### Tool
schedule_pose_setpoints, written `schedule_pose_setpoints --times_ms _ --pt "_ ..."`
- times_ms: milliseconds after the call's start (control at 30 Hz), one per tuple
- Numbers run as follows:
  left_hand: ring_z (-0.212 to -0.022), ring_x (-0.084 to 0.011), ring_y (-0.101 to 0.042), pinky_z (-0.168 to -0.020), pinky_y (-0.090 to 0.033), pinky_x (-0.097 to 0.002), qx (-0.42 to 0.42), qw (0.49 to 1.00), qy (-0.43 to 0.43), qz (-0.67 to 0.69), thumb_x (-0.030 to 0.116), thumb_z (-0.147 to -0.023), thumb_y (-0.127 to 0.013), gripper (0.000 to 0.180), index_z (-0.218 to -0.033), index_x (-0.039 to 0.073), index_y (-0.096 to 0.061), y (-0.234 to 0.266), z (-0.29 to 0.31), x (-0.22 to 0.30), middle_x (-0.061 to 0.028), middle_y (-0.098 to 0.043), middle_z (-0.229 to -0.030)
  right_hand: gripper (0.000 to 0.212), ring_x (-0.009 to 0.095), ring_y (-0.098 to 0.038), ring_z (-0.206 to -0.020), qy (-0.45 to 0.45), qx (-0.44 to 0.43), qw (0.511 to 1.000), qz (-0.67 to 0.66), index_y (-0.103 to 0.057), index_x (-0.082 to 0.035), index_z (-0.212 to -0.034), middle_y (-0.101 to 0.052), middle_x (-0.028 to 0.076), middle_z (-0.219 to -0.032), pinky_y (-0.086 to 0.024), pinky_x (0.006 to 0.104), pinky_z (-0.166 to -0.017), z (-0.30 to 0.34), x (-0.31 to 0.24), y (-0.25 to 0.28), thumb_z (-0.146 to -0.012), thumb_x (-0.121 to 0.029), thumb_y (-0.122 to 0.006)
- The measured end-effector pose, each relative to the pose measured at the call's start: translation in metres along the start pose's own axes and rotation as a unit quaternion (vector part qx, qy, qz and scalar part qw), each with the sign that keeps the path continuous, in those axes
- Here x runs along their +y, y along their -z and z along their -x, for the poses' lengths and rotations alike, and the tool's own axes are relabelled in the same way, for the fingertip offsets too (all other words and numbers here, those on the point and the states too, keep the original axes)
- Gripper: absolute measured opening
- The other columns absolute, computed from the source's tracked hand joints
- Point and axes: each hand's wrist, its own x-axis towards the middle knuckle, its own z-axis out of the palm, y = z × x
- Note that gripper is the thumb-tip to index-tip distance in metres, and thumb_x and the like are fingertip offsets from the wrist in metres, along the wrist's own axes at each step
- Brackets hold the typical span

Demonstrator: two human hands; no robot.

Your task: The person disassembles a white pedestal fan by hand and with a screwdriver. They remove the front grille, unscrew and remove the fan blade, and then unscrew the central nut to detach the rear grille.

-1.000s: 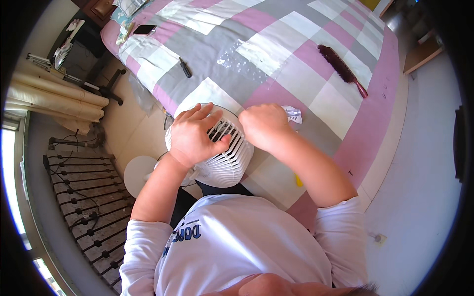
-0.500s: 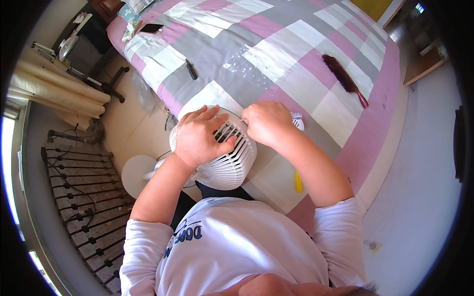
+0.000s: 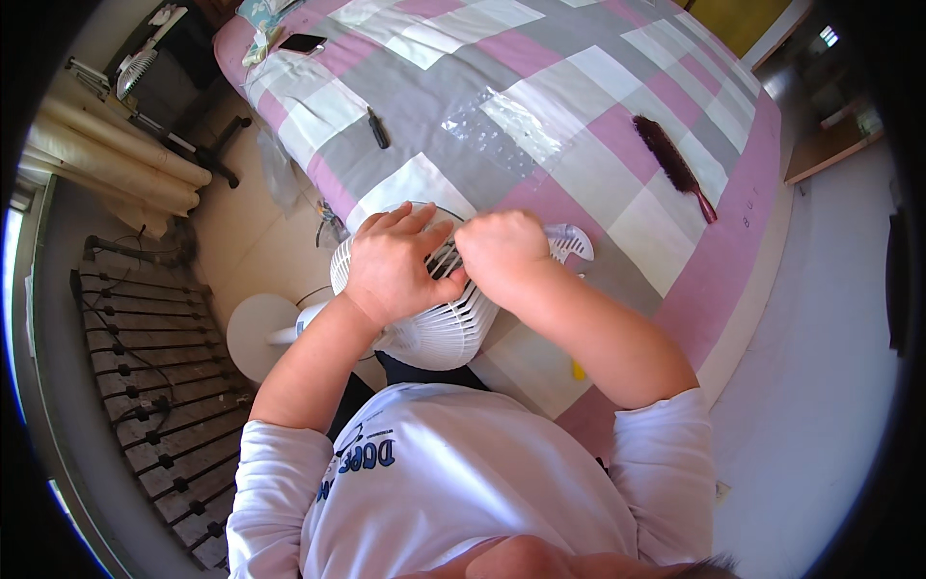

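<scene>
A white fan with a round slatted cage lies tilted at my lap by the bed's edge, its round base to the left. My left hand rests on the cage with its fingers spread and the thumb across the slats. My right hand is closed in a fist at the cage's right rim, next to my left fingertips; what it holds is hidden. Just beyond my right wrist lies a white slotted piece on the bed. A yellow object is partly covered by my right forearm.
On the checked bedspread lie a black-handled tool, a clear plastic bag, a dark red bed brush and a phone. To the left stand a black slatted rack and a beige curtain.
My right fist has moved left, closer to my left hand, and over the cage's rim. More of the white slotted piece shows, less of the yellow object. My left hand stays on the cage.
</scene>
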Motion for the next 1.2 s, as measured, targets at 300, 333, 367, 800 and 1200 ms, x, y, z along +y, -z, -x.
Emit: schedule_pose_setpoints --times_ms 300,333,367,800,1200 --pt "-0.109 -0.0365 -0.065 -0.093 -0.051 -0.0446 -0.002 1.0 -0.002 0.016 0.039 -0.063 -0.074 0.049 -0.105 0.013 -0.074 0.001 -0.002 -0.001 -0.0127 -0.069 -0.117 0.011 0.034 -0.071 -0.085 -0.013 -0.048 0.998 -0.051 -0.073 -0.006 -0.082 -0.072 0.015 -0.086 -0.056 0.0424 -0.075 -0.018 0.02 0.017 -0.073 -0.008 -0.066" --pt "-0.108 -0.0367 -0.065 -0.093 -0.051 -0.0443 0.002 1.0 -0.005 0.015 0.04 -0.063 -0.074 0.049 -0.104 0.013 -0.074 0.0 -0.002 -0.002 -0.0123 -0.069 -0.116 0.011 0.034 -0.071 -0.085 0.0 -0.047 0.998 -0.049 -0.073 -0.005 -0.082 -0.072 0.016 -0.087 -0.056 0.0424 -0.075 -0.019 0.021 0.019 -0.073 -0.008 -0.066" --pt "-0.108 -0.0368 -0.065 -0.093 -0.051 -0.0439 0.005 1.0 -0.008 0.014 0.042 -0.064 -0.074 0.048 -0.102 0.013 -0.074 -0.001 -0.002 -0.002 -0.0118 -0.069 -0.114 0.011 0.034 -0.071 -0.086 0.008 -0.048 0.998 -0.04 -0.073 -0.006 -0.082 -0.072 0.016 -0.087 -0.056 0.0423 -0.075 -0.022 0.021 0.019 -0.074 -0.008 -0.066" --pt "-0.111 -0.0355 -0.064 -0.095 -0.048 -0.0455 -0.005 0.999 0.011 0.033 0.041 -0.067 -0.074 0.042 -0.1 0.014 -0.076 -0.008 -0.005 -0.005 -0.0085 -0.071 -0.113 0.017 0.029 -0.07 -0.095 -0.106 -0.076 0.985 -0.112 -0.073 -0.007 -0.092 -0.073 0.013 -0.097 -0.054 0.0387 -0.081 -0.029 0.016 0.015 -0.081 -0.011 -0.06" --pt "-0.111 -0.0335 -0.064 -0.096 -0.048 -0.0422 -0.004 0.999 -0.006 0.036 0.036 -0.066 -0.076 0.042 -0.102 0.013 -0.076 -0.005 0.0 -0.004 -0.0078 -0.071 -0.114 0.02 0.028 -0.069 -0.097 -0.126 -0.076 0.981 -0.129 -0.074 -0.014 -0.096 -0.073 0.01 -0.099 -0.054 0.0388 -0.083 -0.022 0.027 0.011 -0.079 -0.012 -0.063"
